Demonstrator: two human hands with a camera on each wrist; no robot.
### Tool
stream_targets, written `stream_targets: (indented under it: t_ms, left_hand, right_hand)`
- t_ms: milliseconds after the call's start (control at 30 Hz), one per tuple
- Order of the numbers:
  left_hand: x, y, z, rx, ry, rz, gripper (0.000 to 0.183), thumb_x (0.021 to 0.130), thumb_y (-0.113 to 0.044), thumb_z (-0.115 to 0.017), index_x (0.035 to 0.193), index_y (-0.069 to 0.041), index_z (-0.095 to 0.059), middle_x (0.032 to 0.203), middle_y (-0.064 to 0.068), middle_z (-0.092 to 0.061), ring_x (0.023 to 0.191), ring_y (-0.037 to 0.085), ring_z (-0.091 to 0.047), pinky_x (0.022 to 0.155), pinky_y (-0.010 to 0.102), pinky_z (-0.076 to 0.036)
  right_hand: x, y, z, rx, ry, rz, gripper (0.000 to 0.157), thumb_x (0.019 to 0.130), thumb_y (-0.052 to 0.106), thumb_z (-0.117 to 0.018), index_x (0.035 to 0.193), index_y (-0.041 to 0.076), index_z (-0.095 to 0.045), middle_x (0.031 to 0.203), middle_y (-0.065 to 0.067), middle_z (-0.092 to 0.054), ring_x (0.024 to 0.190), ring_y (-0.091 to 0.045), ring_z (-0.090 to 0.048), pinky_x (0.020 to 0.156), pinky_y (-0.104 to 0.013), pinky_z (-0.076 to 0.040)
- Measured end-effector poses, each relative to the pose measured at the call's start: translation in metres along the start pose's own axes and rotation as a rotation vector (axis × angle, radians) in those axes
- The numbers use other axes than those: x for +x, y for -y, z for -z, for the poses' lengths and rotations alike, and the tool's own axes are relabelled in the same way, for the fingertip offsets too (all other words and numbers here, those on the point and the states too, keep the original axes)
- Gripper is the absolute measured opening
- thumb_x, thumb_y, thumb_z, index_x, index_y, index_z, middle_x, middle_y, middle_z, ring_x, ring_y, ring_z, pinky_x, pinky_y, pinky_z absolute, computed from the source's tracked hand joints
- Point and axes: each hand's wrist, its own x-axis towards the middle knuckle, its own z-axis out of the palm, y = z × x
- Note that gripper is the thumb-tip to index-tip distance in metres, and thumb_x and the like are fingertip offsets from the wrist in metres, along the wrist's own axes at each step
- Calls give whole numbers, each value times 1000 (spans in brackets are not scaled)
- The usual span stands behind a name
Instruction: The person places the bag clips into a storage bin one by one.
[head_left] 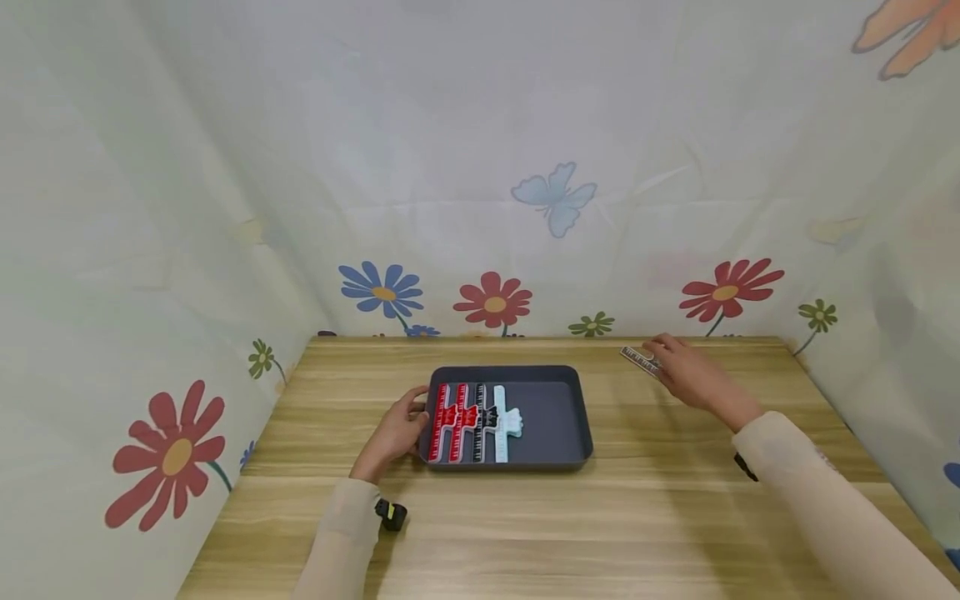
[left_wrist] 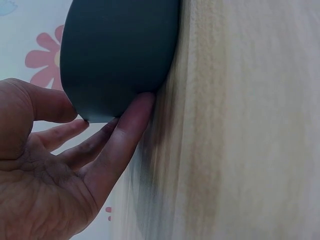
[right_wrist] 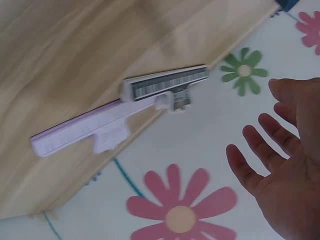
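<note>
My left hand (head_left: pixel 393 429) holds the left side of a dark grey tray (head_left: pixel 551 458), its digits against the rim and outer wall in the left wrist view. Inside the tray stand long-bar page clips side by side: two red ones, (head_left: pixel 440 433) at far left, then a black clip (head_left: pixel 479 433) and a pale blue clip (head_left: pixel 501 433). At the table's back right, my right hand (head_left: pixel 686 371) reaches over a black-and-white keyboard-patterned clip (right_wrist: pixel 167 84) and a lilac clip (right_wrist: pixel 75 132). The right wrist view shows loosely bent fingers apart from both clips.
The wood-patterned table (head_left: pixel 525 533) ends at a back edge against a pale floral curtain (head_left: pixel 465 167). Curtain also hangs along both sides. A small black device (head_left: pixel 391 514) is strapped to the left wrist.
</note>
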Motion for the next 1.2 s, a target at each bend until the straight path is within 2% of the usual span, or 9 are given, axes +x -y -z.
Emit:
stream_targets:
  t_ms: [267,367,567,733,900,1200]
  left_hand:
    - [1,-1,-1,-7,7,1,54,101,-10,-48,152,-19,-35,143,25,-49,103,32,-65,56,36,-59]
    - [1,-2,-1,-4,8,0,54,101,-10,-48,152,-19,-35,142,25,-49,103,32,-65,55,36,-59]
    - [1,-2,-1,-6,3,-1,53,101,-10,-48,152,-19,-35,142,24,-50,101,30,-66,54,36,-58]
    - [2,-2,-1,-7,1,3,53,101,-11,-49,151,-20,-36,141,23,-51,101,30,-66,54,36,-58]
    - [1,-1,-1,0,2,-4,53,101,-10,-49,151,-18,-36,141,24,-51,102,30,-65,54,36,-58]
    - [1,0,0,2,-1,-4,53,101,-11,-49,151,-19,-36,142,24,-50,105,32,-65,55,35,-58]
  right_hand:
    - [-8,-29,-14,-53,38,-63,47,89,9,-67,132,-7,-54,129,-31,-55,121,-50,-51,99,-61,-45]
    - [-12,-38,-18,-58,55,-83,47,89,10,-68,131,-7,-54,126,-31,-55,116,-50,-53,97,-61,-46]
    - [-20,-53,-25,-80,31,-57,42,85,4,-69,123,-9,-58,117,-29,-58,108,-48,-57,93,-58,-49]
    - [-25,-61,-30,-134,65,-77,40,83,1,-71,121,-6,-62,113,-26,-60,106,-46,-57,87,-59,-51]
    - [-30,-67,-35,-171,123,-111,35,86,0,-68,121,-1,-64,110,-21,-59,106,-44,-57,81,-61,-52]
    - [-32,-70,-41,-189,163,-99,31,88,-3,-63,119,0,-65,111,-21,-61,105,-46,-56,76,-62,-53]
